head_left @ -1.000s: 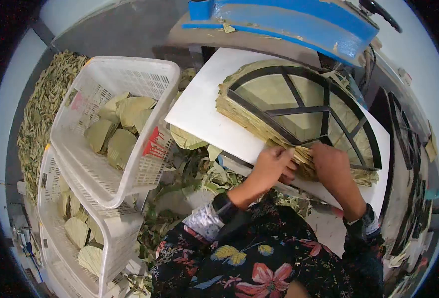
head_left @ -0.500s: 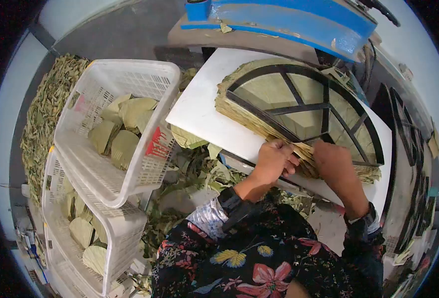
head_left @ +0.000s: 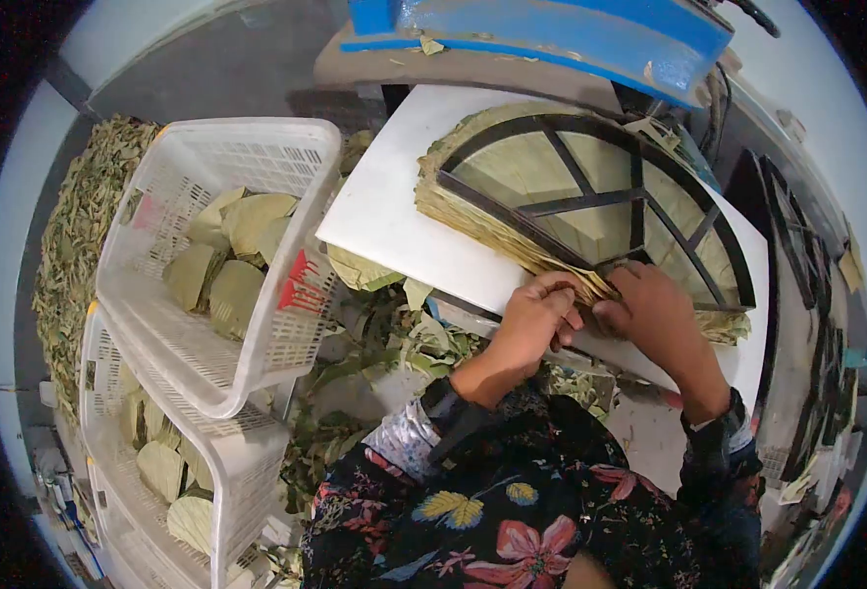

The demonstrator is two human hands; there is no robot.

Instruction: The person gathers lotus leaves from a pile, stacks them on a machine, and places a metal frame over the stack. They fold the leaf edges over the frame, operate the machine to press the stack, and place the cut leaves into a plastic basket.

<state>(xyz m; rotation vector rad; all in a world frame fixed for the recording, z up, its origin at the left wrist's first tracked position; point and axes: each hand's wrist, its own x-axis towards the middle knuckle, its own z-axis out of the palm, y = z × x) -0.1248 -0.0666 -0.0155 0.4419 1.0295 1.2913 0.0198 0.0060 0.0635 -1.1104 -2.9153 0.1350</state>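
A black metal frame with inner bars (head_left: 590,201) lies on a thick stack of dried leaves (head_left: 482,224), which rests on a white board (head_left: 374,211). At the stack's near edge, my left hand (head_left: 536,322) pinches the edges of some leaves between thumb and fingers. Just to its right, my right hand (head_left: 654,312) is bent over the same edge beside the frame's near side. Its fingertips are partly hidden among the leaves, so its hold is unclear.
Two white plastic baskets (head_left: 219,398) (head_left: 219,501) with bundles of cut leaves stand at the left. Loose leaves (head_left: 90,236) are heaped beyond them, with scraps below the board. A blue machine part (head_left: 561,29) spans the top. More black frames (head_left: 796,231) stand at the right.
My right hand has shifted slightly up over the frame's near edge, its fingers now reaching onto the leaves. My left hand stays at the stack's edge. The whole view has shifted a little.
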